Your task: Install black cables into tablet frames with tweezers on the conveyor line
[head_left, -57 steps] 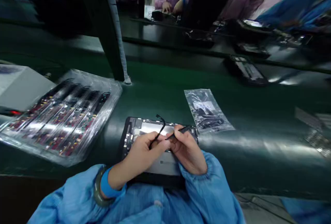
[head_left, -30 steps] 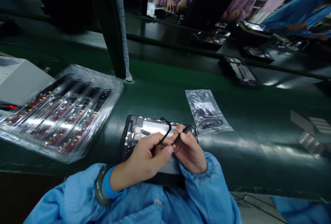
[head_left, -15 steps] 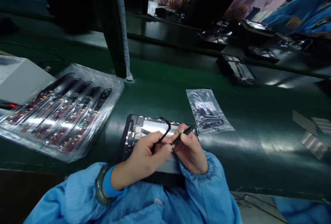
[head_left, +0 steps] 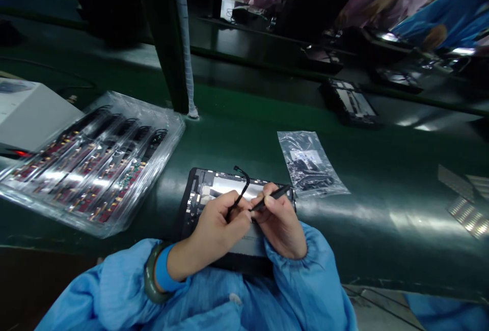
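Observation:
An opened tablet [head_left: 229,186] lies before me, with bright metal plates and small parts along its black frame. Above it, my left hand [head_left: 219,229] is closed on a thin black cable [head_left: 243,188], whose free end curls up past the fingers. My right hand [head_left: 280,219] pinches a black pen-like tool [head_left: 274,195]; its tip points at the left fingertips. The two hands almost meet over the tablet's middle. What lies between the left fingertips is too small to make out.
On the left sits a clear plastic tray [head_left: 95,168] of circuit boards, beside a white box [head_left: 34,112]. A clear bag [head_left: 311,163] of black parts lies right of the tablet. A green post [head_left: 164,40] rises behind. Another opened device [head_left: 351,102] is further back; co-workers' hands show beyond.
The cable's free end has shifted slightly up and left. The tool's tip has moved a little left toward the left fingertips. A co-worker's hands across the bench have lifted.

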Motion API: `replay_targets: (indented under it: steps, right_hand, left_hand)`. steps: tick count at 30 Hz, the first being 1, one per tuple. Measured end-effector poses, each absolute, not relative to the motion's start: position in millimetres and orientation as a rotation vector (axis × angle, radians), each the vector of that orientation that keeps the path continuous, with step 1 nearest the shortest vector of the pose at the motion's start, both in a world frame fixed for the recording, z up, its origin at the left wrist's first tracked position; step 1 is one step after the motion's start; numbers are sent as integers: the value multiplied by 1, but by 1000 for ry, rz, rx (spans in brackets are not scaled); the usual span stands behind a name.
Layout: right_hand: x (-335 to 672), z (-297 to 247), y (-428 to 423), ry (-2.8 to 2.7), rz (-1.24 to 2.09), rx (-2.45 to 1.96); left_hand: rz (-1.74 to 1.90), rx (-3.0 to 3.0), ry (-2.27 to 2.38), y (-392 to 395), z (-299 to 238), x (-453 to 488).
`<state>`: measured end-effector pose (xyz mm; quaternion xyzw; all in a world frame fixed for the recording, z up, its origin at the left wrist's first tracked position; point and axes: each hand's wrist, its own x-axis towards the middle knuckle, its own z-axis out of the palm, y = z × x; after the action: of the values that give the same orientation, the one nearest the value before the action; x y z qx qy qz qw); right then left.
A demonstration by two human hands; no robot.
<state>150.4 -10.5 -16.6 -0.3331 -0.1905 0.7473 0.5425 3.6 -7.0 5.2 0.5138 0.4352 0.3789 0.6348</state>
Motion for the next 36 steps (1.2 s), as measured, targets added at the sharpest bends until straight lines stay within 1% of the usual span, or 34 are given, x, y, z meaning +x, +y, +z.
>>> replay_targets:
  steps: [10, 22, 25, 31, 36]
  right_hand:
    - [149, -22, -9, -302, 1912, -700]
    - [148, -24, -9, -195, 1940, -743]
    - [155, -19, -5, -249, 1826, -807]
    - [182, -12, 19, -608, 1355, -1157]
    - [180, -26, 35, -891, 1176, -1383]
  left_hand:
    - [923, 1184, 957, -7, 11, 5]
    - [884, 1204, 978, -7, 8, 5]
    - [877, 1201, 981, -5, 6, 2]
    - [894, 993, 1071, 1, 0, -3]
    - [909, 826, 1046, 2, -3, -3]
